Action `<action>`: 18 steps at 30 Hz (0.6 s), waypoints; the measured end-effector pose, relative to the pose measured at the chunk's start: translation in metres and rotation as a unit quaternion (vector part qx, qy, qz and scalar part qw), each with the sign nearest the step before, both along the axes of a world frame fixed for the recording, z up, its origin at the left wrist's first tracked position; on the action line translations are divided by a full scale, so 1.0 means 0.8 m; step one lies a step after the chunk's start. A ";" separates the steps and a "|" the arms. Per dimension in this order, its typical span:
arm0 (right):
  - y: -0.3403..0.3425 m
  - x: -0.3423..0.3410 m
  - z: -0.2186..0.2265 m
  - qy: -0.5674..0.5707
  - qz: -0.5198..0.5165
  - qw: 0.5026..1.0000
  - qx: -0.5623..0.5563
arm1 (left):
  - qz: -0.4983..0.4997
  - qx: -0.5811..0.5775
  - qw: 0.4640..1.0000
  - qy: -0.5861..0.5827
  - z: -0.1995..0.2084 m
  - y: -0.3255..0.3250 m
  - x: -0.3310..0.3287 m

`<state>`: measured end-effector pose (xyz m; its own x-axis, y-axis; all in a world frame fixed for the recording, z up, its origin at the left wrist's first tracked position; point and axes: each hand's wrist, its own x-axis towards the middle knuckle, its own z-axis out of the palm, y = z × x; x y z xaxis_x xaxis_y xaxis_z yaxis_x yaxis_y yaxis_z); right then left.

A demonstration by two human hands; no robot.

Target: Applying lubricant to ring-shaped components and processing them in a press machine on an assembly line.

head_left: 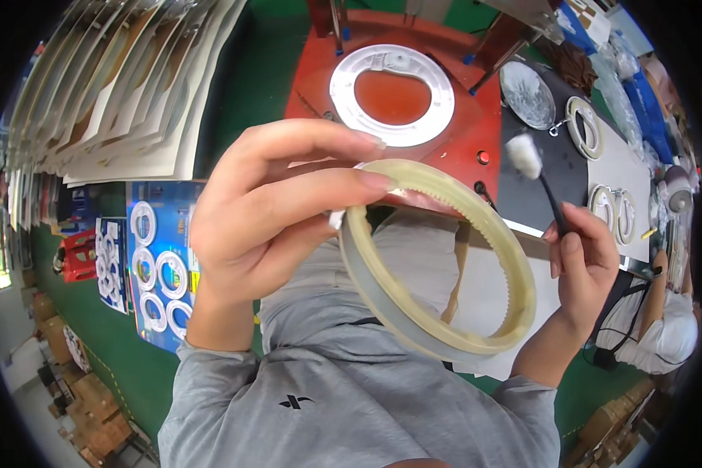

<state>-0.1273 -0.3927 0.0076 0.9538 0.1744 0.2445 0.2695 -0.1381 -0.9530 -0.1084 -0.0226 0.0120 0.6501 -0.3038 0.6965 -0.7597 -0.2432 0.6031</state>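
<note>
Head view: the left hand [253, 214], its grip pinching the rim, holds a yellowish toothed ring [522, 281] tilted above the lap [304, 274]. The right hand [585, 257] pinches a white-tipped brush [527, 160], apart from it. Steady support and light strokes should suit — open air separates them, the red bench [462, 150] lying just beyond.

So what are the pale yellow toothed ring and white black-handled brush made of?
Pale yellow toothed ring: probably satiny moulded plastic, given its translucent look. White black-handled brush: its matte, fluffy head suggests soft fibre; the smooth dark handle could be plastic.
</note>
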 end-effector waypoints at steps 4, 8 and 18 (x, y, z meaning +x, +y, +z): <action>0.025 0.000 0.032 -0.080 0.028 0.990 -0.110 | -0.018 -0.080 0.996 0.030 -0.007 -0.010 -0.007; 0.046 0.008 0.051 -0.113 0.060 0.975 -0.184 | 0.006 -0.094 0.994 0.050 -0.012 -0.008 -0.018; 0.072 0.000 0.081 -0.209 0.090 0.904 -0.363 | -0.001 -0.094 0.994 0.049 -0.021 0.008 -0.024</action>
<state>-0.1269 -0.3353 0.0722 0.7440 0.5773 0.3364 0.6663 -0.6029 -0.4388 -0.1273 -0.0161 -0.0051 0.7165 -0.1764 0.6750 -0.6961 -0.1173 0.7083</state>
